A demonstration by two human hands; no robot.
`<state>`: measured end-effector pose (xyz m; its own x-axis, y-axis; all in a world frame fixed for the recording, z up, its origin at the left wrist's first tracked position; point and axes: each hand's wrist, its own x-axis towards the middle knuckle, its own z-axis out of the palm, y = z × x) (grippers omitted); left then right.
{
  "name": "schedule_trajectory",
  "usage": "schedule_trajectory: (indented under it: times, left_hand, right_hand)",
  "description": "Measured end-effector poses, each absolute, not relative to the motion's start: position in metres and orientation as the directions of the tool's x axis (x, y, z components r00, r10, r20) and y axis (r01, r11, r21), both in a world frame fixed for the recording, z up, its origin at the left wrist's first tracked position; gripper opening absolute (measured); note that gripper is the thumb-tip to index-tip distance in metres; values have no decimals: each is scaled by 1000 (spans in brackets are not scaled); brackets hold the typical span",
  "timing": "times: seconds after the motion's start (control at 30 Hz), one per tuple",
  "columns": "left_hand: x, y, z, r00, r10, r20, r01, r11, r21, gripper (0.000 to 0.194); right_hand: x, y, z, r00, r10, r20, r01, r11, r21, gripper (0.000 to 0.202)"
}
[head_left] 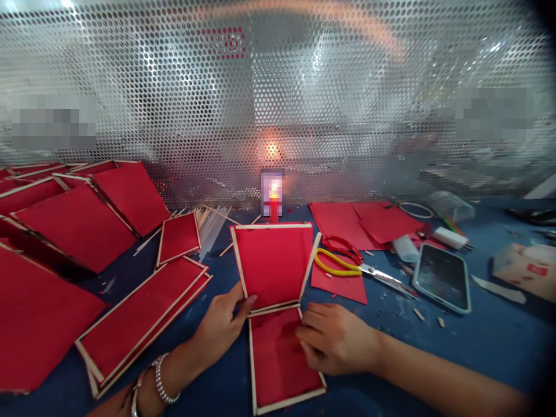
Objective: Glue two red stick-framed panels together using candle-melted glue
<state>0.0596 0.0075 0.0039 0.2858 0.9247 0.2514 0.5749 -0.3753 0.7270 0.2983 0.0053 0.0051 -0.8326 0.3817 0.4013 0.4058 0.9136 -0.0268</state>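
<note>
In the middle, a red panel (275, 263) edged with pale wooden strips stands tilted up behind a second framed red panel (280, 362) lying on the blue surface. My left hand (226, 315) grips the upright panel's lower left corner, thumb in front. Curled over the lower panel's right edge is my right hand (328, 339), its fingers bent together; whatever they pinch is hidden. One strip (313, 255) along the upright panel's right side leans outward at its top. Just behind stands a lit red candle (273, 209).
Red-and-yellow-handled scissors (360, 267), red sheets (339, 223) and a phone (443, 278) lie at the right, near a tissue box (527, 269). Framed red panels (143, 321) and larger red boxes (78, 226) fill the left. A perforated metal screen (195, 116) stands behind.
</note>
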Motion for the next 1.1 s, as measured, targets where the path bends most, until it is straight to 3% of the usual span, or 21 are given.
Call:
schedule_trajectory:
  times: [0.43,0.67,0.87,1.1]
  left_hand:
    - [60,7,6,291,922,256,583,-383,717,15]
    - [61,6,7,305,909,283,565,-412,715,17]
    - [60,6,4,297,904,307,566,-425,706,18]
    - [61,7,7,321,901,290,556,-428,713,20]
  right_hand:
    - [296,10,3,-765,443,468,495,869,-14,16]
    - [297,11,0,-766,480,427,533,846,6,16]
    - [298,8,-1,-780,491,388,568,816,109,17]
    - [298,9,-6,-753,536,382,608,789,92,18]
